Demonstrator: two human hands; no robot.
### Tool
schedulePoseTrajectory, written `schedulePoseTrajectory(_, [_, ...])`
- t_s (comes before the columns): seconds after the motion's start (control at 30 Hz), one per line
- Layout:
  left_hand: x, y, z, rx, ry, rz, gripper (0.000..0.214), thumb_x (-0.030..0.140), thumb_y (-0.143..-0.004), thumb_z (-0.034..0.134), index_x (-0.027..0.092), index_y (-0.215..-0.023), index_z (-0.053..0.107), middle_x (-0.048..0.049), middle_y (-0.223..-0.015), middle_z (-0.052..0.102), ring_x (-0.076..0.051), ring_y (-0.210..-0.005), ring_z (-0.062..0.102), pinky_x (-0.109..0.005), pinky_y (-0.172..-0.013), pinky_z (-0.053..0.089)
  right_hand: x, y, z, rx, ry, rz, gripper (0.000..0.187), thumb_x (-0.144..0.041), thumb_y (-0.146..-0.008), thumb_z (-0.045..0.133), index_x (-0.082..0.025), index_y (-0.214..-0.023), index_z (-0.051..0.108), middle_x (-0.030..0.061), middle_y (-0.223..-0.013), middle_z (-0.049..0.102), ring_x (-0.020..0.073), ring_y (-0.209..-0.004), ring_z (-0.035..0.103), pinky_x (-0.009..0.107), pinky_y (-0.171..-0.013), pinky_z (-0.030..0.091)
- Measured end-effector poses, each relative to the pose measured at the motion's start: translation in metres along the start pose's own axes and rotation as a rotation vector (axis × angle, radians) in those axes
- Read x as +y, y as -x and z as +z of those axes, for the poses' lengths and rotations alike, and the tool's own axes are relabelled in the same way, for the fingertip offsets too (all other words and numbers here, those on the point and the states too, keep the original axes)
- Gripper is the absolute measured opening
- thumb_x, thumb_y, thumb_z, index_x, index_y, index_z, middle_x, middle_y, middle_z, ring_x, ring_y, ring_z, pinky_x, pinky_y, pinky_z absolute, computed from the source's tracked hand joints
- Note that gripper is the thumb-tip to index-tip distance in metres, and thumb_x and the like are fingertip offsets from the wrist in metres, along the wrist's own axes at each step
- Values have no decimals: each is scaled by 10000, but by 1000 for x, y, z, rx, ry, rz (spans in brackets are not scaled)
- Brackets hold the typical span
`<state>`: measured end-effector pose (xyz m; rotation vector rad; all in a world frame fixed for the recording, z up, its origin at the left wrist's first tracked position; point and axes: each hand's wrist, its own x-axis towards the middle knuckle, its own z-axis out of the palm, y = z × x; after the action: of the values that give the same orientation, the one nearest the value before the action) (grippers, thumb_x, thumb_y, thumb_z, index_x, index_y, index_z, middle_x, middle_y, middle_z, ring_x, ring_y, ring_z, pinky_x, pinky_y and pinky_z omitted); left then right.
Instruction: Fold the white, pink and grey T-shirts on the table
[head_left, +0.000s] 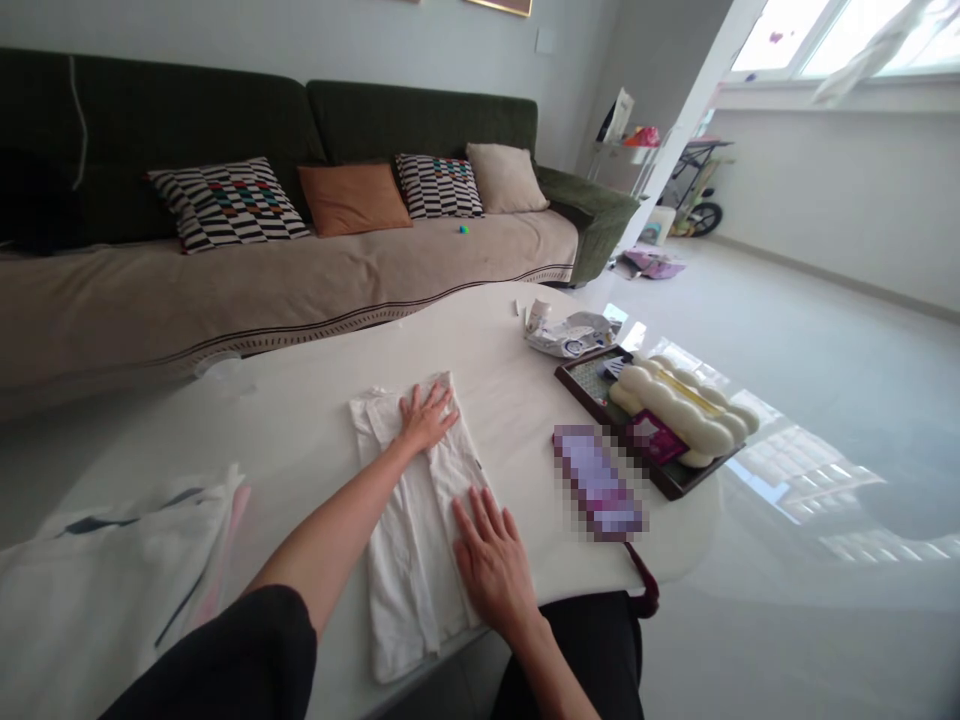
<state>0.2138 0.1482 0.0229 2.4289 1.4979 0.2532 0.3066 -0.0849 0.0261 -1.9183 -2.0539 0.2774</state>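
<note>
A white garment (405,560), folded into a long narrow strip, lies on the white table (300,410); its exact kind is hidden by the folds. My left hand (427,416) rests flat on its far end with the fingers spread. Nearer to me, my right hand (493,560) lies palm down along the garment's right edge, fingers stretched out. Neither hand grips the cloth. To the left, a stack of white clothes (82,610) with dark and pink edges sits by my left sleeve.
Right of the garment lies a pixelated phone (600,482) with a dark red strap. Beyond it, a dark tray (679,488) carries a cream puffy tissue box (675,405). A white plastic pack (574,335) sits at the table's far side. A green sofa (420,115) stands behind.
</note>
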Motion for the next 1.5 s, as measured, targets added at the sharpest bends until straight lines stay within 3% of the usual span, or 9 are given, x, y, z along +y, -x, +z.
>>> schedulePoseTrajectory(0.17, [-6,-9,-8,-68,9,-25,597,601,-783,372,414,-1340,268,32,-1471,148,-420,-1307,-3,-693,-932,-8,-1,6,1,-16,6,31,476,-372,-914,303,-315,-1378,219,2,-1455,175,220,-1334,129,455,-1026,248])
schedulePoseTrajectory(0.33, [2,-25,-13,-114,7,-88,638,632,-767,365,385,-1348,272,-16,-1470,157,-456,-1292,-13,-739,-883,9,-3,5,-1,-18,14,35,474,-384,-921,269,-320,-1384,191,-17,-1458,150,208,-1338,106,449,-1040,219])
schedulePoseTrajectory(0.57, [7,-27,4,-26,-79,-67,619,610,-813,280,352,-1373,221,0,-1480,98,-377,-1320,11,-700,-942,28,-1,5,3,-27,23,43,477,-407,-919,264,-337,-1383,176,-29,-1459,131,203,-1338,112,435,-1041,209])
schedulePoseTrajectory(0.7, [9,-32,-8,-101,-53,-95,636,598,-825,246,337,-1393,131,-8,-1479,105,-366,-1323,37,-697,-940,83,-2,5,4,-22,24,49,485,-408,-916,271,-337,-1384,168,-33,-1458,131,202,-1338,112,433,-1043,200])
schedulePoseTrajectory(0.93, [-19,21,-12,145,-134,-84,562,520,-863,252,308,-1382,226,-50,-1473,135,-346,-1331,30,-642,-974,116,-2,5,3,-5,43,41,479,-393,-915,271,-326,-1383,191,-32,-1458,141,197,-1339,112,419,-1042,198])
schedulePoseTrajectory(1.07, [-34,35,-4,94,-140,-171,566,545,-844,293,322,-1363,282,-59,-1464,176,-372,-1319,87,-615,-995,83,-2,6,5,-5,68,41,476,-386,-913,273,-332,-1380,199,-35,-1456,152,193,-1338,117,423,-1038,203])
schedulePoseTrajectory(1.2, [-22,30,-23,-59,-98,-200,600,550,-832,326,301,-1374,257,-77,-1470,139,-376,-1320,67,-624,-987,77,-3,6,6,-3,91,39,482,-367,-905,293,-319,-1379,217,-21,-1453,176,197,-1337,127,420,-1034,211])
schedulePoseTrajectory(1.33, [-2,84,-39,15,-107,-36,652,532,-843,330,217,-1398,196,-124,-1472,81,-334,-1334,18,-591,-999,133,-4,6,5,-2,131,24,493,-336,-898,303,-299,-1383,219,-7,-1452,186,201,-1336,130,424,-1030,218])
schedulePoseTrajectory(1.5, [10,223,-18,4,-86,187,712,578,-820,357,245,-1405,127,-105,-1474,91,-322,-1332,64,-539,-1002,212,-5,8,4,-14,157,18,497,-323,-896,295,-286,-1386,218,7,-1456,176,203,-1338,116,430,-1029,215])
